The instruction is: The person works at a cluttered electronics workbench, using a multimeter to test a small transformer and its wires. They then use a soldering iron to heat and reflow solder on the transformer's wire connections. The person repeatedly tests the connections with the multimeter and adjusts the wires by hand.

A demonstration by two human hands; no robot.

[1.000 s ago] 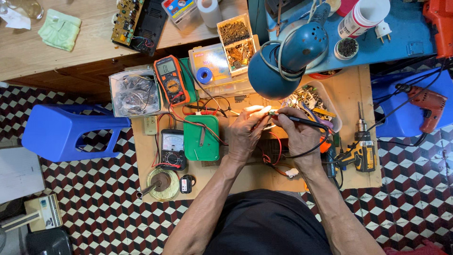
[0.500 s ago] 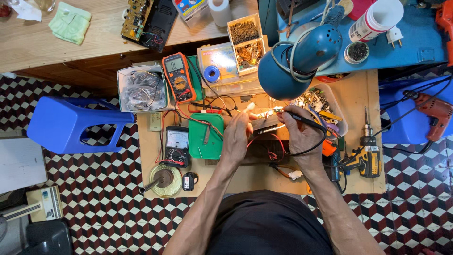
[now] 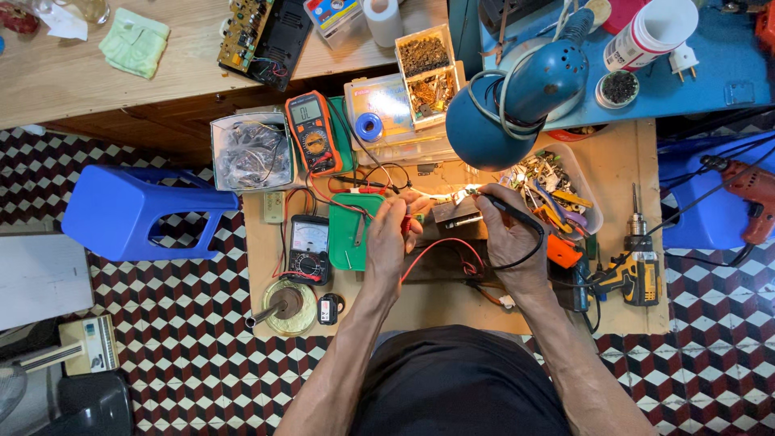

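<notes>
My left hand (image 3: 393,234) grips a red test probe, its red lead (image 3: 440,249) curving back toward me. My right hand (image 3: 507,234) holds a black probe (image 3: 504,206) whose black lead loops over my wrist. Both tips meet at a small metal part (image 3: 454,211) lit by the blue desk lamp (image 3: 517,97) above the low wooden table (image 3: 646,311). A green box (image 3: 355,230) lies just left of my left hand. An orange-cased digital multimeter (image 3: 313,133) and a black analog meter (image 3: 311,249) lie further left.
A yellow cordless drill (image 3: 634,266) lies at the table's right. A tray of loose parts (image 3: 557,190) sits beside my right hand. A blue plastic stool (image 3: 133,214) stands at the left, a solder stand (image 3: 289,307) at the front left, a red drill (image 3: 747,190) far right.
Both hands stay at the lit part with the probes; my left hand has shifted slightly. The view has drifted a little.
</notes>
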